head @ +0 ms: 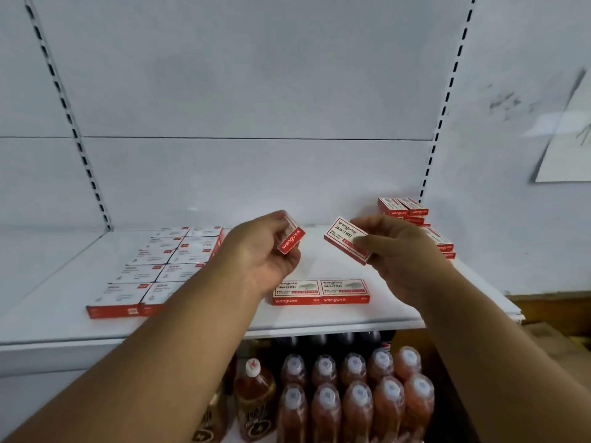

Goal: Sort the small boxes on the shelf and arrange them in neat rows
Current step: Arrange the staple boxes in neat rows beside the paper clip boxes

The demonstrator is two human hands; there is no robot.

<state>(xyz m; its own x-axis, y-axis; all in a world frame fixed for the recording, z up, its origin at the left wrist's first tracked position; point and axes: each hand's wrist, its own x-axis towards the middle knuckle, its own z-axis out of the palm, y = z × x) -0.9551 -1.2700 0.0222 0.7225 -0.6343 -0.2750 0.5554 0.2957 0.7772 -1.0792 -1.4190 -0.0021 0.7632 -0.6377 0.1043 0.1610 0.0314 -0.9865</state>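
On the left of the white shelf point(57, 302) lies the sorted block of boxes point(166, 266): two columns running from near to far, five rows visible, so about ten boxes, flat and edge to edge. Further right, the left hand point(259, 254) is closed around one small red-and-white box point(290, 238), held above the shelf and tilted with its red end showing. In front of it, near the shelf edge, a pair of boxes point(321, 292) sits side by side, touching, faces up. The right hand point(393, 247) pinches a second box point(347, 239) between thumb on the printed face and fingers behind, also off the shelf. At the far right a loose pile point(412, 219) waits, at least five boxes, partly hidden by the hand, so the count is uncertain. Bottles point(355, 394) stand on the level below. These look like light, stiff cardboard cartons, likely dense for their size; gripping across the long side edges should hold them square for placing
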